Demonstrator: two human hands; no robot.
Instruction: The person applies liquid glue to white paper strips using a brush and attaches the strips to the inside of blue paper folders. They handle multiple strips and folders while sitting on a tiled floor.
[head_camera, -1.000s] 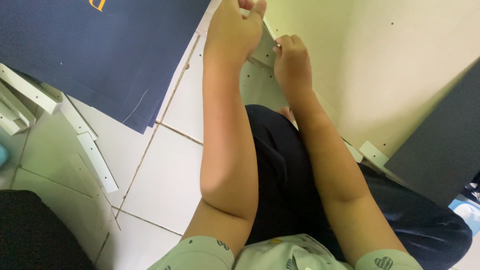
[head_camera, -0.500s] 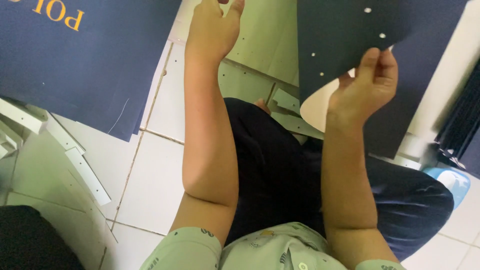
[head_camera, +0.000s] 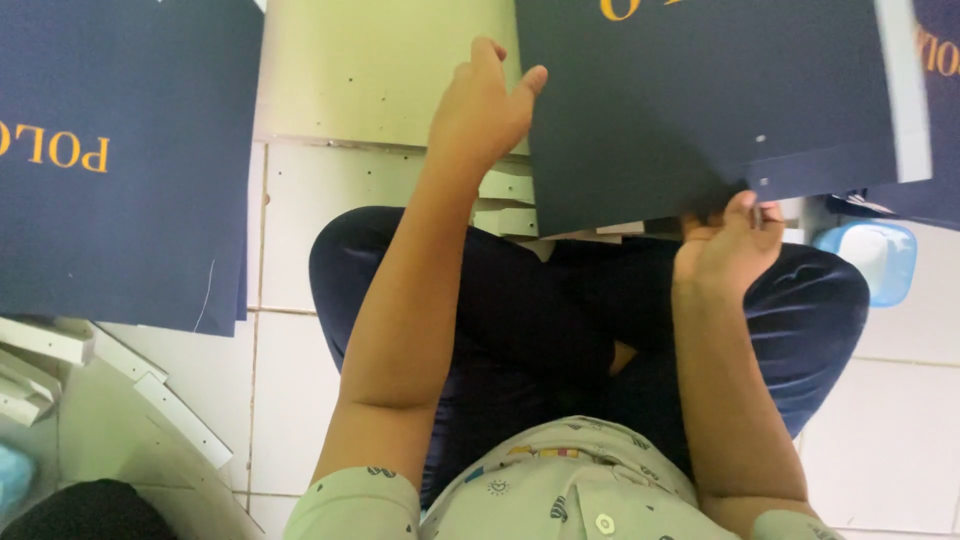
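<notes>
While the person sits cross-legged on a white tiled floor (head_camera: 300, 400), both bare hands hold one dark navy sheet of card (head_camera: 700, 110) above the lap. That sheet fills the upper middle and right of the view and carries gold lettering near its top edge. At the sheet's left edge, the left hand (head_camera: 480, 110) has its fingers (head_camera: 487, 60) loosely curled and the thumb pressed to the card. At the sheet's lower edge, the right hand (head_camera: 725, 245) pinches the card with its fingers closed around it. Behind the left hand, a pale cream panel (head_camera: 380, 70) lies flat on the floor. A second navy sheet (head_camera: 120, 160) lies on the floor toward the left. Just beside the right knee sits a pale blue plastic container (head_camera: 870, 260). White strips (head_camera: 150, 400) lie at lower left.
</notes>
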